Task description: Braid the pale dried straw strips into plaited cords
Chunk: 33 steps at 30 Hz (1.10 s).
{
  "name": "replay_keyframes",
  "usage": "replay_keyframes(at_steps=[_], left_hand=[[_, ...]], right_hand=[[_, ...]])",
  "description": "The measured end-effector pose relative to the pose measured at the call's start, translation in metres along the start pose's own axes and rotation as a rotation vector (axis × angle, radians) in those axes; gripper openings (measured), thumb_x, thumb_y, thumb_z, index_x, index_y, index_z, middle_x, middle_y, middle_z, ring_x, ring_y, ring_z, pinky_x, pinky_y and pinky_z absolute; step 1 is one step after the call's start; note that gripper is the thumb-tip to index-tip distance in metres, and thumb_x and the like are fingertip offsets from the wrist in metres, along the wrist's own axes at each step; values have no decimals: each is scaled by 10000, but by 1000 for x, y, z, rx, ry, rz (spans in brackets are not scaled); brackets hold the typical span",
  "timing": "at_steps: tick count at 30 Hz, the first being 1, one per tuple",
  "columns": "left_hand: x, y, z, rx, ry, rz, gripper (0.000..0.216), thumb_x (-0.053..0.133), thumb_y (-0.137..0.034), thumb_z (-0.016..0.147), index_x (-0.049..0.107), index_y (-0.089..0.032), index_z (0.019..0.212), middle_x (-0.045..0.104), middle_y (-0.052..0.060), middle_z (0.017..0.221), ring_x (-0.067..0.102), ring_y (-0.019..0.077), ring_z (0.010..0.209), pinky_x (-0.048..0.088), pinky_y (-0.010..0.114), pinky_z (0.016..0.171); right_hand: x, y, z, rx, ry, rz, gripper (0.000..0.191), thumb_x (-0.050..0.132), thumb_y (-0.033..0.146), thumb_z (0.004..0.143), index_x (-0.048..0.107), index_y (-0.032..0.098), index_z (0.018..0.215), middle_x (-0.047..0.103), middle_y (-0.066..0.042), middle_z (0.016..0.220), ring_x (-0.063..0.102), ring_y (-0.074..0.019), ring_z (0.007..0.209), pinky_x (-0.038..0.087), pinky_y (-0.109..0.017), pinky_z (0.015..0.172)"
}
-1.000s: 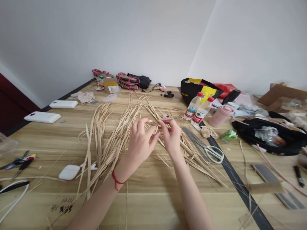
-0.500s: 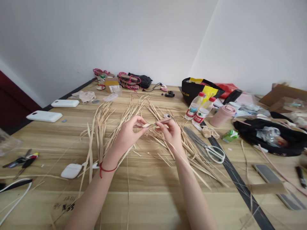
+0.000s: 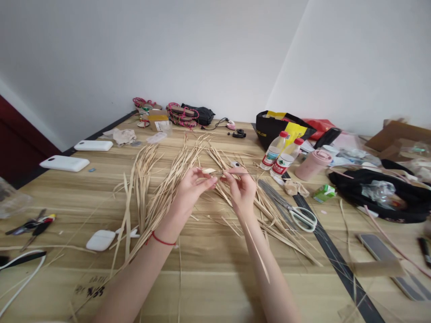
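Observation:
My left hand (image 3: 195,187) is closed in a pinch on a small pale piece of straw-like strip (image 3: 208,171), which looks curled or woven. Facing it, my right hand (image 3: 241,185) grips a thin grey rod-like tool (image 3: 245,174); its tip reaches toward the pale piece, and whether it enters is too small to tell. A long loose strip (image 3: 257,255) trails over my right forearm. Beneath and around both hands, bundles of dried strips (image 3: 168,184) spread across the wooden table (image 3: 208,287).
To the right lie scissors (image 3: 299,215), with two water bottles (image 3: 282,162), a pink cup (image 3: 313,164) and a black bag (image 3: 380,193) beyond. A white earphone case (image 3: 100,240) and white power banks (image 3: 64,163) are on the left. Sandals (image 3: 183,114) sit at the back.
My left hand has turned and shifted slightly right, bringing the pale piece up above its thumb. The tool in my right hand now lies more level. The trailing strip has moved.

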State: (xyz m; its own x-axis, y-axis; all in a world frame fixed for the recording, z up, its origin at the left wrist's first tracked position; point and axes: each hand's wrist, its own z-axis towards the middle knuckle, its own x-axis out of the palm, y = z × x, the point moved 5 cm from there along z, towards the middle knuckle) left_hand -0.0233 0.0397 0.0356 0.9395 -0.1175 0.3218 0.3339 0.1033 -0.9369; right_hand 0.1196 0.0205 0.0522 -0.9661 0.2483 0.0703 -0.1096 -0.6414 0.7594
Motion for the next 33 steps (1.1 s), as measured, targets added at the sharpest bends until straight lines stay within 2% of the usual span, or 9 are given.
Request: replay_keyframes(at_steps=[2, 5, 10, 13, 15, 18, 21, 27, 33], left_hand=[[2, 3, 0, 35, -30, -18, 388, 782, -253, 637, 514, -167, 905, 600, 3, 852, 618, 123, 775, 526, 263, 718], [1, -1, 1, 193, -75, 69, 421, 793, -238, 632, 561, -179, 978, 603, 25, 946, 606, 132, 850, 503, 239, 736], [-1, -17, 3, 434, 96, 304, 564, 795, -239, 648, 550, -229, 1156, 606, 54, 1038, 586, 182, 1000, 481, 311, 870], [-6, -32, -1, 535, 116, 455, 664, 803, -259, 643, 490, -240, 1229, 598, 66, 1088, 590, 179, 991, 474, 335, 891], [-6, -44, -5, 588, 148, 576, 619, 805, -279, 639, 514, -226, 1183, 603, 67, 1083, 593, 179, 975, 475, 336, 880], [-2, -56, -12, 633, 278, 769, 280, 751, -289, 709, 619, -190, 936, 635, 51, 972, 594, 175, 950, 465, 327, 872], [-2, -65, -15, 673, 310, 851, 72, 649, -251, 813, 660, -184, 838, 653, 41, 893, 606, 152, 885, 466, 304, 838], [4, -59, -24, 807, 517, 1014, 91, 629, -249, 831, 708, -211, 852, 624, 18, 779, 564, 119, 720, 436, 247, 657], [14, -50, -31, 893, 553, 1290, 190, 531, -240, 894, 690, -183, 808, 609, 24, 730, 534, 130, 695, 403, 268, 636]], right_hand=[[1, 1, -1, -32, 18, -45, 76, 583, 279, 848, 626, 216, 842, 644, -31, 832, 638, -165, 795, 585, -303, 683], [2, -1, -1, -27, 62, -54, 75, 584, 283, 850, 626, 222, 841, 644, -34, 827, 635, -168, 795, 580, -308, 699], [0, -5, 0, 23, 88, 46, 71, 582, 286, 853, 624, 229, 845, 631, -29, 830, 633, -165, 785, 584, -298, 670], [-2, -6, 2, 25, 124, 48, 75, 592, 286, 850, 631, 226, 829, 631, -30, 822, 632, -168, 787, 583, -305, 678], [-3, -4, 3, 23, 180, 27, 89, 595, 292, 851, 639, 222, 818, 635, -37, 813, 635, -174, 793, 579, -308, 682], [-4, 2, 4, 15, 284, 3, 89, 592, 280, 858, 654, 217, 846, 644, -47, 827, 640, -180, 810, 565, -310, 687], [-3, 9, 6, -21, 400, -42, 92, 578, 241, 871, 665, 212, 868, 657, -49, 839, 637, -171, 805, 538, -315, 727], [-1, 12, 5, -68, 554, -85, 110, 570, 245, 878, 670, 200, 864, 670, -48, 835, 634, -165, 796, 504, -295, 716], [0, 10, 2, -37, 588, -100, 143, 548, 260, 892, 673, 196, 866, 669, -53, 839, 631, -171, 804, 500, -304, 739]])
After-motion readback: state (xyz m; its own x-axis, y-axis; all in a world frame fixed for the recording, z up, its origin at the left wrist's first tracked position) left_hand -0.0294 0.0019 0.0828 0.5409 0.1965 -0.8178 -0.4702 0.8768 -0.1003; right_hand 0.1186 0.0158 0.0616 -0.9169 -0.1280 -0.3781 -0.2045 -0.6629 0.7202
